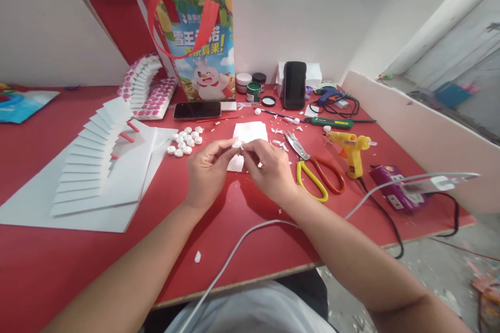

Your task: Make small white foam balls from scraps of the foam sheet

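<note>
My left hand (207,169) and my right hand (269,169) meet above the red table (242,229), both pinching one small white foam piece (237,143) between their fingertips. Just beyond them lies a white foam square (250,132). A cluster of several small white round foam pieces (184,141) sits to the left of my hands. Scissors with yellow and red handles (312,169) lie right beside my right hand.
A white foam spiral staircase model (94,161) stands at left on a white sheet. A yellow glue gun (351,148), a purple power strip (394,187), two phones (197,110) (294,85), paint jars (253,91), a printed bag (195,31) and a white cable (250,234) surround the work spot.
</note>
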A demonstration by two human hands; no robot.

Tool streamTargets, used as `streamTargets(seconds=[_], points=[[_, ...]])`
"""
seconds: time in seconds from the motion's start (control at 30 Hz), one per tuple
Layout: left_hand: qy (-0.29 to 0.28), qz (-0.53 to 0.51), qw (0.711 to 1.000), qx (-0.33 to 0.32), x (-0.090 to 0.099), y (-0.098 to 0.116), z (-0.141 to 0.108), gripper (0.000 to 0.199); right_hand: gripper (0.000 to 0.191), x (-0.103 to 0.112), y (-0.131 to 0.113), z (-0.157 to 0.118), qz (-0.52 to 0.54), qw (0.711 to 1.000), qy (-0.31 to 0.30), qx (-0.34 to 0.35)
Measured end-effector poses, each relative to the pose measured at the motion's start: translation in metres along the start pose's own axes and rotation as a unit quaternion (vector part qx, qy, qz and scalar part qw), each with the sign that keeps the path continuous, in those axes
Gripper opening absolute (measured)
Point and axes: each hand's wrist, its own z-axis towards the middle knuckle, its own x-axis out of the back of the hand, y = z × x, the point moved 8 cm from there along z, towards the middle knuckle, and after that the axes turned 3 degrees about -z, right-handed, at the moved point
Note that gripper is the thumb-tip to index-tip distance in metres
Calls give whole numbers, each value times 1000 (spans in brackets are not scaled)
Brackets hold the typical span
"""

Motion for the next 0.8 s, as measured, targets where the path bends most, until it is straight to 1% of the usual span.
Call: streamTargets(seconds=[0.13, 0.27, 0.4, 0.53, 0.6, 0.7, 0.8], points=[[16, 9, 1000, -21, 2, 8, -1, 17, 17, -2, -6, 0, -13, 1000, -18, 13], [13, 14, 1000, -15, 0, 6, -3, 19, 19, -4, -3, 0, -4, 999, -34, -3], [-25, 32, 999, -11, -4, 2, -2, 23, 16, -1, 7, 1, 14, 998, -32, -43], [-52, 45, 998, -5, -2, 0, 4, 19, 12, 0, 16, 3, 104, 989, -58, -89], [-79, 31, 996, 8, -1, -1, 10, 19, 12, -1, 17, 4, 141, 983, -78, -89], [-130, 11, 991, 31, -1, -4, 15, 24, 13, -1, 17, 6, 148, 982, -93, -76], [-170, 37, 985, 15, -2, -2, 18, 28, 14, -3, 17, 5, 125, 985, -101, -56]])
